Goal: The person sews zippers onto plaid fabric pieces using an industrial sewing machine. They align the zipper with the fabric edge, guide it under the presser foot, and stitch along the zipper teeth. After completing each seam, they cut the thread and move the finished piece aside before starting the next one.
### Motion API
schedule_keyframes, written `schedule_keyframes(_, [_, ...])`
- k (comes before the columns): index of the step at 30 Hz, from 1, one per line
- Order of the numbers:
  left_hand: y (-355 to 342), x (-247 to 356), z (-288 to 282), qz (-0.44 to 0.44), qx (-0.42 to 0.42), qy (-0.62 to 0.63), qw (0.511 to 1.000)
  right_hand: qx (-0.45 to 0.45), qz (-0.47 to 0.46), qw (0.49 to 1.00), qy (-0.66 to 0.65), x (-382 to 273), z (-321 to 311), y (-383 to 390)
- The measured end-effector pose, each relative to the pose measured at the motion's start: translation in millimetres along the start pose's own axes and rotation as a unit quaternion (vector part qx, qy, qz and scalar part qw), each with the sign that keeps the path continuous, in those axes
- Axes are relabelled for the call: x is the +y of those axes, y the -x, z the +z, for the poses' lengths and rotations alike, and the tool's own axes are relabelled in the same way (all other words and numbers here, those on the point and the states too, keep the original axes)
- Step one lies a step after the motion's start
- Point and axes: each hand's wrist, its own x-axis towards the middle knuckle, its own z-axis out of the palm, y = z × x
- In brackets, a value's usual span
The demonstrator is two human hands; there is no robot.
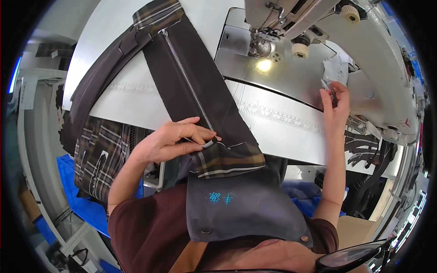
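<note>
A dark fabric panel (175, 75) with a silver metal zipper (185, 75) along its length lies slanted across the white table. Brown plaid fabric (230, 161) joins its near end and hangs over the table's front edge. My left hand (175, 141) is closed at that end, pinching the folded fabric beside the zipper's lower end. Over at the right, my right hand (336, 96) is raised above the sewing machine's metal bed, its fingers closed around a small metal tool (333, 95). The fingers cover most of this tool, so its kind is unclear.
The sewing machine (378, 50) stands at the far right, its needle area (263, 45) over the metal plate. Printed rulers (282, 116) run along the table. More plaid fabric (102, 150) hangs at left above a blue bin (68, 182). Several dark zippers (362, 148) lie right.
</note>
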Motion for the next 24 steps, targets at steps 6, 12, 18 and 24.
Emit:
schedule_keyframes(6, [9,-5,13,0.038,0.058,-0.008,0.998,-0.191,-0.368,0.899,0.143,-98,40,14])
schedule_keyframes(12, [6,-8,13,0.049,0.066,-0.005,0.997,-0.239,-0.423,0.857,0.174,-105,61,14])
schedule_keyframes(18, [6,-9,13,0.046,0.061,0.033,0.996,-0.179,-0.368,0.889,0.208,-89,56,7])
schedule_keyframes(24, [10,-25,15,0.198,0.163,0.089,0.962,-0.149,-0.315,0.907,0.235,-58,55,0])
